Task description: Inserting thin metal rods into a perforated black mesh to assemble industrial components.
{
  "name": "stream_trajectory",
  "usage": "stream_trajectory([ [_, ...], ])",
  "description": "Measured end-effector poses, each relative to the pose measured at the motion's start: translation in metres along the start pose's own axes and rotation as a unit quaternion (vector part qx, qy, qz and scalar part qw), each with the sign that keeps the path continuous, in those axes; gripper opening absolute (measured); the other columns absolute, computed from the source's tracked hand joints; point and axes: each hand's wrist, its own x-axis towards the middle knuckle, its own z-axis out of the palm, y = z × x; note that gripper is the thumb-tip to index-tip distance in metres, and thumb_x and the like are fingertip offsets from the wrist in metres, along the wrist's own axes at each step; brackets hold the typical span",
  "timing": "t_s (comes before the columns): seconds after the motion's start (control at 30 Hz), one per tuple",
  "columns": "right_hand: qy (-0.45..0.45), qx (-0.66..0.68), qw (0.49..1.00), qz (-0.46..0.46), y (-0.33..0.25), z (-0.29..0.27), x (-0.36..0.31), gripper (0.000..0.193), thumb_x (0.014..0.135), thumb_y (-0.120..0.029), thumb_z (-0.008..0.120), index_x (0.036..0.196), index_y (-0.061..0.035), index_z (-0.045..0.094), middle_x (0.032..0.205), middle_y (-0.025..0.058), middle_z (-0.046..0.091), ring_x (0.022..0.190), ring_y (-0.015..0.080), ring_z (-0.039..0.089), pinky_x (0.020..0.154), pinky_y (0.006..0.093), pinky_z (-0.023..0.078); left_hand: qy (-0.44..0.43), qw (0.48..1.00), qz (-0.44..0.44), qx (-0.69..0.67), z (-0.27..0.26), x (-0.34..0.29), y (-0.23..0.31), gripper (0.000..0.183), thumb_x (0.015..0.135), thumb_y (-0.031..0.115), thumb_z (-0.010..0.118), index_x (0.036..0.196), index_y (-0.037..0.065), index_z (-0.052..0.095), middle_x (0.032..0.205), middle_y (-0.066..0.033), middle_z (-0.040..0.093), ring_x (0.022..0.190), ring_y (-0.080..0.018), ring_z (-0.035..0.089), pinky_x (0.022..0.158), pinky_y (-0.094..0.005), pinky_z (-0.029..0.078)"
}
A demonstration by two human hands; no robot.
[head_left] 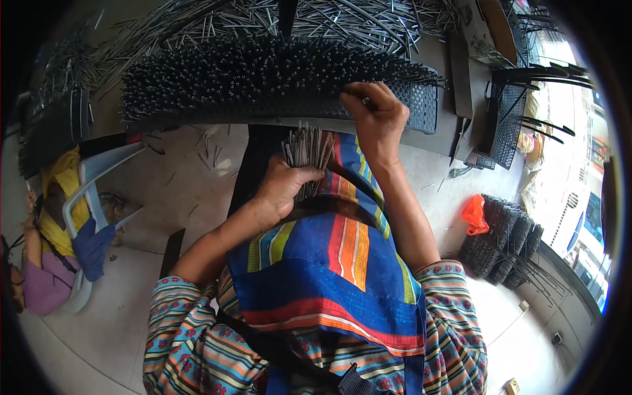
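though they look light one by one, the thin metal pins (308, 150) bunched at the centre of the frame seem stiff, slick and apt to slide, so gripping low around the bundle suits them. the left hand (280, 191) has its fingers curled tight around them. the right hand (375, 118), just above, pinches one pin at the perforated black board (421, 105) bristling with pins across the upper frame.

Colours here are wild: the apron (332, 263) is deep blue with red, orange, yellow and green stripes, and the sleeves (191, 329) are striped in teal, pink and orange with little flower motifs. The perforated panel (421, 105) and its spikes (263, 72) are black with pale tips. Orange bag (475, 216) off right (super bright).
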Motion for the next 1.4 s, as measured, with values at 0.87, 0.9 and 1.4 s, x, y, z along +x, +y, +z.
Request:
stream_trajectory([
  [0.87, -0.081, -0.267, 0.938, -0.205, -0.004, 0.000, -0.001, 0.044, 0.081, -0.004, 0.058, 0.124, -0.0152, 0.060, 0.068, 0.0071, 0.053, 0.053, 0.0260, 0.056, 0.049, 0.0376, 0.044, -0.066, 0.992, 0.002, -0.107, -0.003, 0.017, 0.000, 0.023, 0.075, -0.005, 0.064, 0.097, -0.001, 0.062, 0.083, -0.0098, 0.066, 0.070, -0.0203, 0.064, 0.063, -0.0332, 0.053],
  [0.9, -0.092, -0.274, 0.938, -0.193, -0.006, 0.002, -0.002, 0.045, 0.081, -0.004, 0.057, 0.125, -0.0157, 0.059, 0.070, 0.0071, 0.055, 0.054, 0.0262, 0.057, 0.049, 0.0373, 0.045, -0.067, 0.992, 0.002, -0.106, -0.002, 0.016, 0.001, 0.023, 0.075, -0.005, 0.064, 0.097, -0.001, 0.062, 0.083, -0.0098, 0.066, 0.070, -0.0203, 0.064, 0.063, -0.0332, 0.053],
  [1.4, -0.203, 0.294, 0.863, 0.357, 0.013, -0.021, -0.042, 0.007, 0.083, -0.004, 0.068, 0.088, 0.0006, 0.067, 0.068, -0.0014, 0.059, 0.055, 0.0034, 0.047, 0.047, 0.0190, 0.035, -0.046, 0.997, 0.002, -0.061, 0.011, 0.011, 0.008, 0.031, 0.073, -0.009, 0.066, 0.103, 0.001, 0.066, 0.092, -0.0073, 0.069, 0.077, -0.0181, 0.067, 0.070, -0.0304, 0.056],
])
